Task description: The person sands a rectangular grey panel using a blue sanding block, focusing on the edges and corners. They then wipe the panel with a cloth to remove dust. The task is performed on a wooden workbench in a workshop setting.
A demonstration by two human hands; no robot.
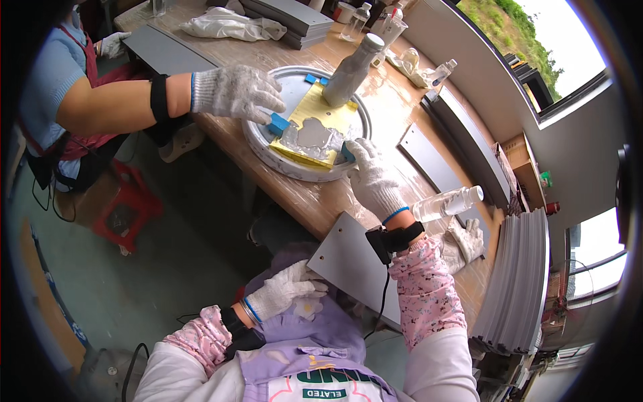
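Both hands wear white knit gloves: the right hand (372, 178) has a blue band at its cuff, a black strap at the wrist and a pink flowered sleeve (429, 295) behind it, and the left hand (284, 289) has the same sleeve pattern. At the right hand's fingertips lie a blue sponge (347, 153), a yellow cloth (320, 120) and a grey-white round tray (295, 161). Beyond it, a co-worker's white-gloved hand (234, 92) holds another blue sponge (278, 124), and a grey bottle (351, 70) stands on the cloth.

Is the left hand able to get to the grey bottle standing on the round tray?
Probably not without a stretch. The left hand rests low by the lap, at the grey panel, while the grey bottle stands at the round tray's far side, past a co-worker's gloved hand.
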